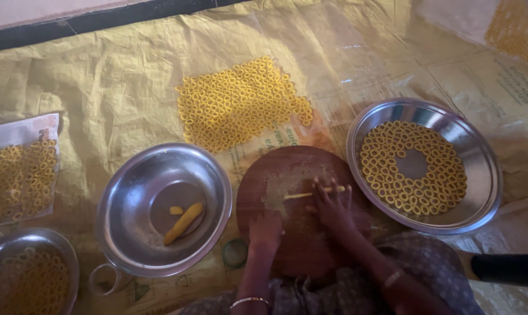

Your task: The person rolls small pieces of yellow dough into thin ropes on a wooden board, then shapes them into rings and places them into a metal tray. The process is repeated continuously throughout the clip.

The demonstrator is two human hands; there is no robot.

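Observation:
A round brown wooden board point(281, 175) lies in front of me on a yellow plastic sheet. My right hand point(331, 201) presses flat on a thin yellow strip of dough point(302, 195) on the board, fingers spread. My left hand point(265, 228) rests on the board's near part, fingers curled; whether it holds anything is hidden. A steel bowl point(129, 181) to the left holds two yellow dough pieces point(183, 221).
A steel plate point(480, 192) at the right holds several yellow dough rings. More rings lie spread on the sheet point(240, 102) beyond the board, on a paper at the left point(18, 175), and in a bowl at bottom left point(30, 280). A dark handle point(509, 269) juts in at right.

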